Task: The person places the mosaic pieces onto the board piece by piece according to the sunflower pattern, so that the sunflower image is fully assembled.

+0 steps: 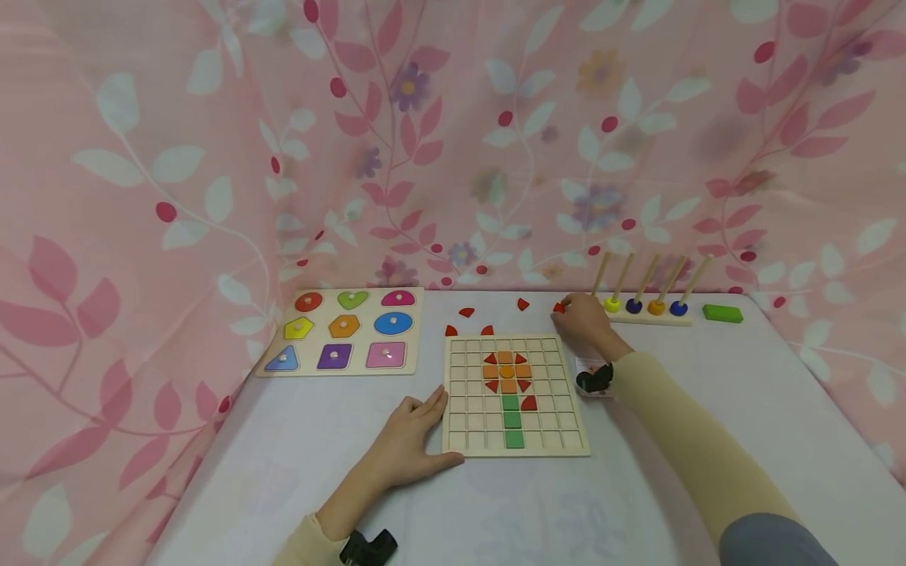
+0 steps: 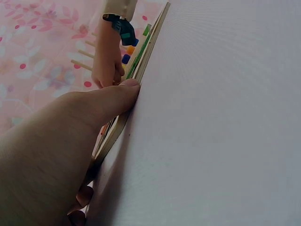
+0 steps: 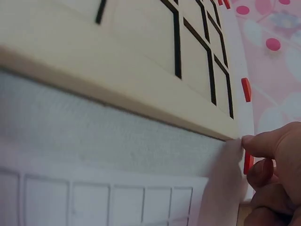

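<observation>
A square wooden grid board [image 1: 463, 442] lies flat on the table. Orange, red and green pieces in it form a flower on a green stem. My left hand [image 1: 406, 442] lies against the board's left side, fingers extended along it and thumb at the near corner; in the left wrist view the thumb [image 2: 110, 101] presses the board's edge. Beyond the far right corner, my right hand [image 1: 586, 321] pinches a small red quarter-round piece [image 1: 559, 307]. The right wrist view shows that red piece [image 3: 248, 163] by the fingertips, its far side partly hidden.
Several loose red pieces [image 1: 523, 304] lie behind the board. A shape puzzle [image 1: 340, 370] stands at left. Behind the right hand are a peg stand [image 1: 651, 317] with coloured beads and a green block [image 1: 723, 314]. A grid-printed card [image 3: 94, 202] lies beneath the right wrist.
</observation>
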The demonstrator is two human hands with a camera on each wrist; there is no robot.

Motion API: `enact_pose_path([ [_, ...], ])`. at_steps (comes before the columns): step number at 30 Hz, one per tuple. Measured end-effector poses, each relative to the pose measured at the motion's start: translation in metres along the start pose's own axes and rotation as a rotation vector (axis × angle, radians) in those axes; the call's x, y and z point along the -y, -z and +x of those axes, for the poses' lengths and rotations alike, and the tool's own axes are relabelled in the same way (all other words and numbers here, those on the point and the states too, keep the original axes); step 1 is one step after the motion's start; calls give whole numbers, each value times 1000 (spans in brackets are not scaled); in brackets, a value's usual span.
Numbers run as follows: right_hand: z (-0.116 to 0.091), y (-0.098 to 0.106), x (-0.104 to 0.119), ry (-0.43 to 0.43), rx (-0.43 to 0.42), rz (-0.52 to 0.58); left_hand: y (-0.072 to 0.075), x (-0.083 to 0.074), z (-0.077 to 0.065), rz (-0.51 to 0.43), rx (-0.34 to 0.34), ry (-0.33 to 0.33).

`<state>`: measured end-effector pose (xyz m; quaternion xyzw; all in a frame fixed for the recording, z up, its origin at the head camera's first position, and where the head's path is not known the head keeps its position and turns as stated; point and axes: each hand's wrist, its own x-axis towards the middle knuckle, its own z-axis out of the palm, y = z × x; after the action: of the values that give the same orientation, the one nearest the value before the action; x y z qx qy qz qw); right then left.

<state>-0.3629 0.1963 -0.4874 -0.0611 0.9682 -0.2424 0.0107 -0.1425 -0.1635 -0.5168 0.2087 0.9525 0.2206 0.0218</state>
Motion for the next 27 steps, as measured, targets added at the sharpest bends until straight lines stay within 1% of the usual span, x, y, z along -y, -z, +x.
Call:
enact_pose_path([
  [5, 3, -3, -1, 33, -47, 8, 0, -2, 1, 8, -6, -9],
  [14, -2, 2, -1, 89, -42, 19, 3, -3, 0, -1, -4, 1],
  [21, -5, 3, 1, 123, -70, 35, 1, -2, -1, 3, -9, 0],
  [27, -11, 4, 5, 163, -71, 35, 1, -1, -1, 11, -9, -3],
])
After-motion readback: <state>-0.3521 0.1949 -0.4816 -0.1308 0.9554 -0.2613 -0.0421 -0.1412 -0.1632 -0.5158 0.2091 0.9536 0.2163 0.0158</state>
